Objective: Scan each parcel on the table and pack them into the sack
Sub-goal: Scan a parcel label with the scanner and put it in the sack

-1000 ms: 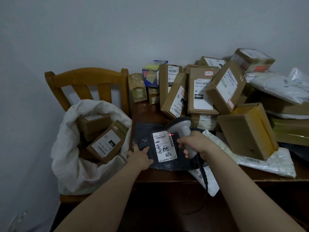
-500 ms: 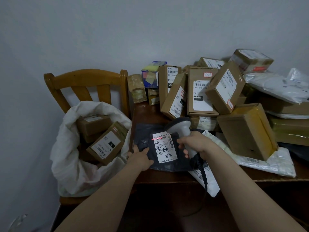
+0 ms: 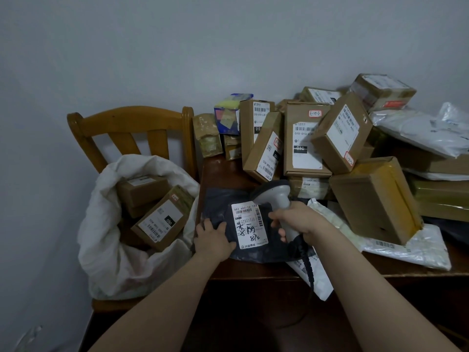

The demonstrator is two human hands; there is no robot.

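Head view: the job looks to be in its early part. The sack [image 3: 106, 250], propped open on a wooden chair [image 3: 127, 120] just beside the surface [image 3: 223, 171], holds two cardboard boxes that I can see, one box [image 3: 162, 219] leaning label-up and another box [image 3: 142, 191] behind it. The parcel in hand is a dark mailer [image 3: 218, 212] lying at the near left corner of the surface, its white label [image 3: 250, 224] facing up. The left hand [image 3: 213, 240] presses down on its left part, fingers loosely spread on top. The right hand [image 3: 297, 222] has its fingers wrapped round the grip of the scanner [image 3: 276, 196], whose head points down at the label (no beam shows, so I cannot tell whether the read is done). A heap of boxes [image 3: 337, 138] and white mailers [image 3: 418, 128] waits behind, so most of the work remains.
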